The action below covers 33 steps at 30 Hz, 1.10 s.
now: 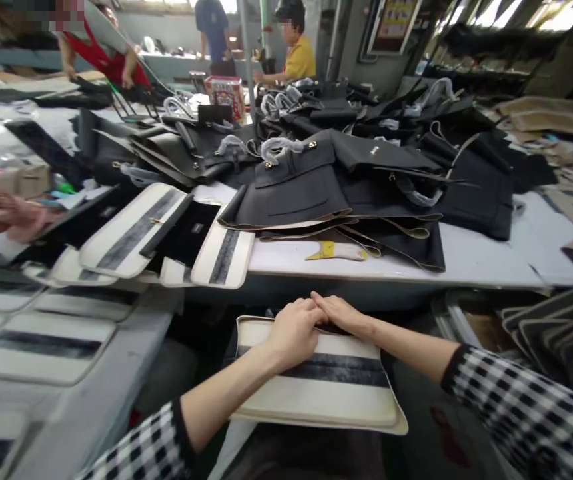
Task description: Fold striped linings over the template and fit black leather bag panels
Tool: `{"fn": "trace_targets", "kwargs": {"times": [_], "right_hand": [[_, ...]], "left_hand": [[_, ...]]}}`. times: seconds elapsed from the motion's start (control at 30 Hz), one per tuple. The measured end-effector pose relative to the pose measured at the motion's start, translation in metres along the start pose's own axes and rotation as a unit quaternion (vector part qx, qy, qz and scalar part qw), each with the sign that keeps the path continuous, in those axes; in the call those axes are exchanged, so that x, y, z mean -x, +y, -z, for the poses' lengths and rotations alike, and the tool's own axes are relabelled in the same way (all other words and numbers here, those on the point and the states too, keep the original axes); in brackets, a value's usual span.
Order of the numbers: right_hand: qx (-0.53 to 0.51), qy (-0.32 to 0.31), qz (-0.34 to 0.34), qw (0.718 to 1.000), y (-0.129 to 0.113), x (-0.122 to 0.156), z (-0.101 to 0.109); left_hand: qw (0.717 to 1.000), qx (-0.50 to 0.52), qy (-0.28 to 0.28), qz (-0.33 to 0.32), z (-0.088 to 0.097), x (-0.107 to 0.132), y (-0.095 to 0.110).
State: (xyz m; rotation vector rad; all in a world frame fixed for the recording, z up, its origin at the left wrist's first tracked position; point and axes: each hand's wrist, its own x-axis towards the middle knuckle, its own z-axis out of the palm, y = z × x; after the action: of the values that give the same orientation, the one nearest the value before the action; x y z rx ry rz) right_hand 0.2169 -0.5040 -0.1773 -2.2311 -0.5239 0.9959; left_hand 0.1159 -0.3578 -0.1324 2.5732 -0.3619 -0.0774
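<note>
A cream panel with a dark stripe (pixel 326 393) lies low in front of me, below the table edge. My left hand (pixel 294 330) rests on its far edge with fingers curled over it. My right hand (pixel 339 312) lies beside the left, fingers together, pressing the same edge. Both hands touch each other at the fingertips. What lies under the fingers is hidden.
A white table (pixel 466 257) carries heaps of black bag parts (pixel 346 180). More cream striped panels (pixel 136 230) lie left, others stacked on a grey bench (pixel 41 340). A yellow-handled tool (pixel 334 251) lies near the table edge. Other people work at the back.
</note>
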Motion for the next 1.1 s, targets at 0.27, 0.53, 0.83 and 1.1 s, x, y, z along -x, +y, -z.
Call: {"fn": "trace_targets", "kwargs": {"times": [0.27, 0.53, 0.83, 1.1], "right_hand": [[0.115, 0.017, 0.023, 0.993, -0.012, 0.006, -0.004], [0.216, 0.05, -0.02, 0.975, -0.023, 0.008, -0.011], [0.264, 0.047, -0.018, 0.963, -0.038, 0.003, -0.023], [0.282, 0.042, -0.015, 0.958, -0.053, -0.002, -0.032]], "left_hand": [[0.987, 0.071, -0.08, 0.123, 0.041, 0.013, -0.046], [0.997, 0.057, -0.018, 0.04, 0.033, 0.03, -0.058], [0.981, 0.105, -0.086, 0.14, 0.051, 0.032, -0.072], [0.99, 0.078, -0.049, 0.103, 0.043, 0.042, -0.084]]}}
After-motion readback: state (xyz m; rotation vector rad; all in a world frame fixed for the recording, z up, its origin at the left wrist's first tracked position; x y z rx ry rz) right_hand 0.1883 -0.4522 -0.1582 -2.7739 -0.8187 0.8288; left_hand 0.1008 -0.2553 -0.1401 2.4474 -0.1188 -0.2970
